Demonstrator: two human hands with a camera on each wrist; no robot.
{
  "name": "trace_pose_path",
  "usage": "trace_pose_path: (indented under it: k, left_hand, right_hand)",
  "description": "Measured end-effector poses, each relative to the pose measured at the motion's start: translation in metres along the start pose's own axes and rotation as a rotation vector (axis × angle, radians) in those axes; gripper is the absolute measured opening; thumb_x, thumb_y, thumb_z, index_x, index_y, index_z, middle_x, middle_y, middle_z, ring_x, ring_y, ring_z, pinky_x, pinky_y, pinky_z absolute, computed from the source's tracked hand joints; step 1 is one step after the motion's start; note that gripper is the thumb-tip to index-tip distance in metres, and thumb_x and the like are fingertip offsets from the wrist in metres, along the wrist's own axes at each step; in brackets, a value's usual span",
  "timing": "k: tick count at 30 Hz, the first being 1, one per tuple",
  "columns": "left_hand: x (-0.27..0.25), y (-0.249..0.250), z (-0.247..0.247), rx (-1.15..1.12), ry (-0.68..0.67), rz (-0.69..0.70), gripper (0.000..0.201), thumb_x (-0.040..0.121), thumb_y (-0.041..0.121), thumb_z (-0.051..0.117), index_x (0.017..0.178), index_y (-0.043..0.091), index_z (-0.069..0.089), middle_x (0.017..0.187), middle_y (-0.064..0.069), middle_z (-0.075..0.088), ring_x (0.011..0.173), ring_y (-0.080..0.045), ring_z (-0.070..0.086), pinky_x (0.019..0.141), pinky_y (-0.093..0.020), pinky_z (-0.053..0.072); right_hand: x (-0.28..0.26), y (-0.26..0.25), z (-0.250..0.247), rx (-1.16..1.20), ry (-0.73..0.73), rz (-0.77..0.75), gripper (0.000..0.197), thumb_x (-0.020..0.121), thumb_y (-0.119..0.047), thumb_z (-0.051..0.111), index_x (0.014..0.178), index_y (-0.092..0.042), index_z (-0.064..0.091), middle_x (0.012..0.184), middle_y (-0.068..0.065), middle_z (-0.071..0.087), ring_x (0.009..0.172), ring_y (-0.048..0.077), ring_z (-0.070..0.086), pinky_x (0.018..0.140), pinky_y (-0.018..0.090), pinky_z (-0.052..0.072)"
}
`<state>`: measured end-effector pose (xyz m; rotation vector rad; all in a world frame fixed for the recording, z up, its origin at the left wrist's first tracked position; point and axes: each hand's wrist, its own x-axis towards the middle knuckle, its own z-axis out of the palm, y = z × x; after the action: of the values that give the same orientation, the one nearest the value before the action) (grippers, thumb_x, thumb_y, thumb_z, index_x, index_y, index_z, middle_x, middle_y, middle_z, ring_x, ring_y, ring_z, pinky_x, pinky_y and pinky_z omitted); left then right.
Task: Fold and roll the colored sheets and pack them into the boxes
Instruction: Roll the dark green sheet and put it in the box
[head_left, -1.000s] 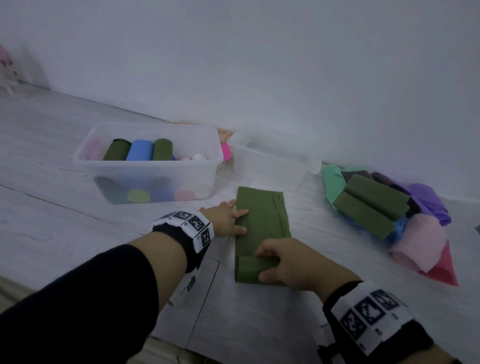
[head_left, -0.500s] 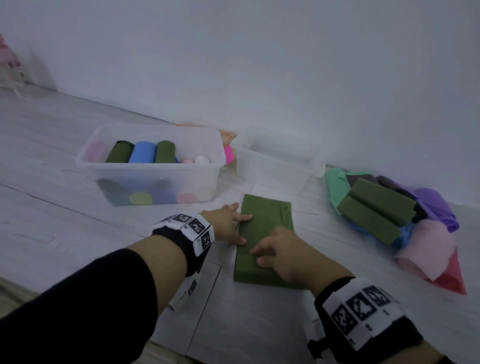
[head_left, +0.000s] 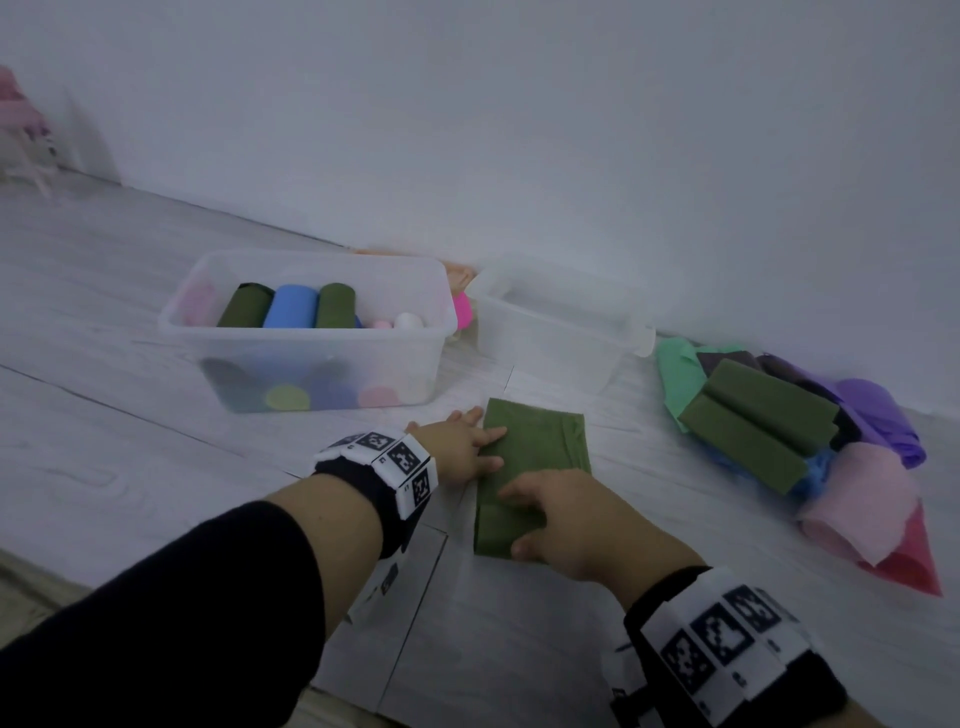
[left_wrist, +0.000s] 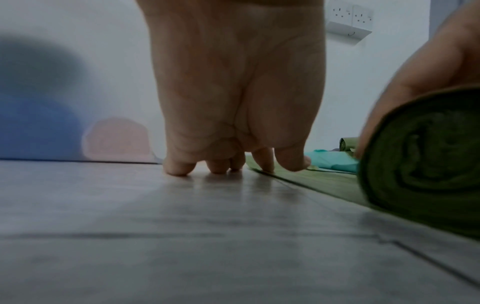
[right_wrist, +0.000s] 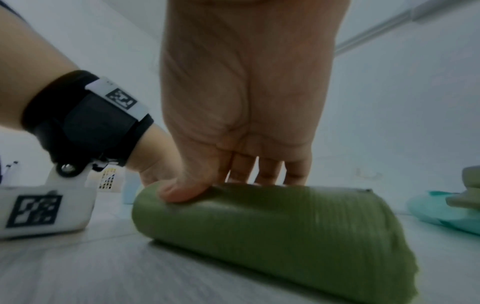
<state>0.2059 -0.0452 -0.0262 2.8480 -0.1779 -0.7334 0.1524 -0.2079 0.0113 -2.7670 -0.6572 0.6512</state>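
Nearest to the person, the right hand (head_left: 571, 525) lies over the rolled end of the green sheet (head_left: 535, 457) on the grey floor (head_left: 156, 467); its thumb (right_wrist: 182, 191) presses on the near side of the roll and the fingers (right_wrist: 267, 170) curve over the top, so it is grasping the roll. In the left wrist view the end of this roll shows a spiral of layers. The rest of the sheet lies flat on the floor, pointing away toward the boxes. A little farther, the left hand (head_left: 457, 452) is released, its fingers straight; two fingertips (left_wrist: 265, 162) press on the left edge of the flat part and the others touch the floor beside it. Both wrists carry black bands with white marker blocks. Beyond the hands, on the left, stands a clear box (head_left: 311, 364) that holds several rolls, among them green ones, a blue one (head_left: 291, 306) and pink ones. To its right, a second clear box (head_left: 561, 338) stands near the wall (head_left: 519, 130). Far on the right, a pile of sheets (head_left: 831, 457) lies on the floor, with two folded green pieces on top and mint, purple, blue, pink and red ones under them.
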Motion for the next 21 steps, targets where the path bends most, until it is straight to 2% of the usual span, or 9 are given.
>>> trace_pose_path:
  k: [3,5,10,13,15,16,18,19,21]
  left_hand:
    - [0.000,-0.002,0.001,0.001,0.008,0.009,0.061,0.096,0.050,0.042,0.148,0.043,0.012,0.159,0.003,-0.011,0.147,-0.020,-0.007,0.110,-0.063,0.006]
    - [0.001,-0.003,0.001,0.001,0.013,0.014,0.064,0.094,0.049,0.047,0.148,0.045,0.014,0.159,0.003,-0.010,0.147,-0.020,-0.007,0.110,-0.063,0.008]
    - [0.001,-0.002,0.001,-0.003,0.017,0.014,0.064,0.093,0.048,0.049,0.147,0.045,0.015,0.159,0.004,-0.010,0.147,-0.020,-0.006,0.110,-0.063,0.007]
    - [0.001,-0.002,0.001,-0.009,0.017,0.010,0.064,0.093,0.047,0.050,0.147,0.045,0.015,0.160,0.004,-0.009,0.147,-0.019,-0.006,0.110,-0.063,0.007]
    - [0.001,-0.002,0.001,-0.019,0.020,0.005,0.066,0.093,0.047,0.051,0.147,0.044,0.015,0.160,0.005,-0.009,0.147,-0.019,-0.005,0.110,-0.063,0.007]
    - [0.002,-0.002,0.001,-0.023,0.021,0.002,0.067,0.092,0.047,0.052,0.148,0.044,0.015,0.160,0.005,-0.009,0.147,-0.019,-0.005,0.110,-0.063,0.007]
    - [0.002,-0.002,0.001,-0.032,0.020,-0.001,0.068,0.092,0.048,0.052,0.148,0.043,0.014,0.160,0.005,-0.008,0.147,-0.019,-0.005,0.110,-0.063,0.007]
    - [0.002,-0.002,0.002,-0.034,0.021,0.000,0.068,0.092,0.048,0.051,0.148,0.042,0.013,0.160,0.005,-0.008,0.147,-0.019,-0.005,0.110,-0.063,0.007]
    - [0.002,-0.003,0.001,-0.037,0.016,0.004,0.066,0.094,0.050,0.047,0.149,0.040,0.011,0.160,0.005,-0.009,0.147,-0.019,-0.006,0.110,-0.063,0.006]
  right_hand:
    - [-0.006,0.003,-0.003,0.164,-0.041,0.027,0.044,0.083,-0.024,0.070,0.122,-0.028,0.051,0.133,-0.002,0.053,0.117,0.016,0.051,0.097,0.029,0.043]
    - [-0.004,0.004,-0.004,0.176,-0.063,0.045,0.040,0.087,-0.025,0.066,0.123,-0.025,0.051,0.134,-0.001,0.053,0.119,0.016,0.050,0.100,0.031,0.041]
    - [0.006,-0.005,-0.003,-0.194,0.020,0.141,0.036,0.093,-0.039,0.052,0.129,-0.032,0.053,0.128,0.006,0.042,0.122,0.027,0.036,0.104,0.042,0.033]
    - [0.022,-0.014,-0.013,-0.115,-0.074,0.219,0.038,0.092,-0.030,0.058,0.129,-0.019,0.054,0.134,0.010,0.047,0.122,0.028,0.046,0.103,0.037,0.039]
    - [0.028,-0.018,-0.014,-0.175,-0.189,0.254,0.041,0.093,-0.029,0.056,0.130,-0.012,0.053,0.135,0.010,0.049,0.124,0.028,0.048,0.101,0.036,0.039]
    - [0.028,-0.018,-0.011,-0.207,-0.186,0.247,0.041,0.093,-0.031,0.056,0.128,-0.010,0.055,0.131,0.010,0.052,0.121,0.027,0.050,0.097,0.035,0.040]
    - [0.021,-0.015,0.001,-0.202,-0.024,0.174,0.038,0.088,-0.034,0.062,0.117,-0.010,0.060,0.112,0.008,0.056,0.109,0.026,0.055,0.082,0.031,0.042]
    - [0.015,-0.013,0.006,-0.197,0.064,0.139,0.039,0.084,-0.035,0.066,0.115,-0.012,0.060,0.109,0.007,0.053,0.105,0.024,0.053,0.080,0.030,0.041]
    - [0.007,-0.012,0.011,-0.295,0.109,0.087,0.039,0.084,-0.032,0.067,0.117,-0.015,0.058,0.112,0.006,0.049,0.105,0.023,0.046,0.084,0.033,0.040]
